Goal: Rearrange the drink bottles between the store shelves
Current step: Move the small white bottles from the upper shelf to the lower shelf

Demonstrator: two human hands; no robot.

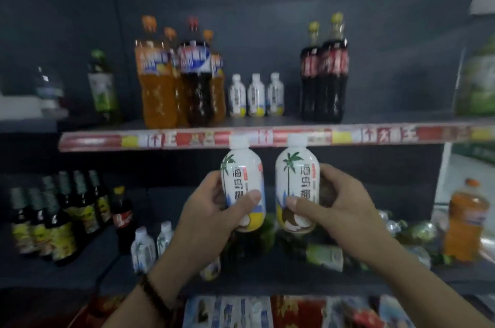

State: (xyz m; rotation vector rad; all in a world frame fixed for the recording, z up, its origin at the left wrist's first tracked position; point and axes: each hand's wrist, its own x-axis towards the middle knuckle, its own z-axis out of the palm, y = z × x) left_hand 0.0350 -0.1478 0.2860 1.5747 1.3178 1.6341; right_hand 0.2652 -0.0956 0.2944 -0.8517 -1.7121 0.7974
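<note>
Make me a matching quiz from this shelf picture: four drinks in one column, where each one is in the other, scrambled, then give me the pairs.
1. small white trio
2. yellow-capped cola pair
3. lone orange bottle
4. palm-tree bottle in the left hand

A. far right, lower level
B. upper shelf, left of the cola pair
C. held up before the upper shelf's edge
D. upper shelf, right of the white trio

Pairs: 1-B, 2-D, 3-A, 4-C

A: You wear a bracelet (154, 295) of dark brown round beads at the wrist of your left hand (211, 212).
B: Your forearms (401, 271) are bare, both of them.
</note>
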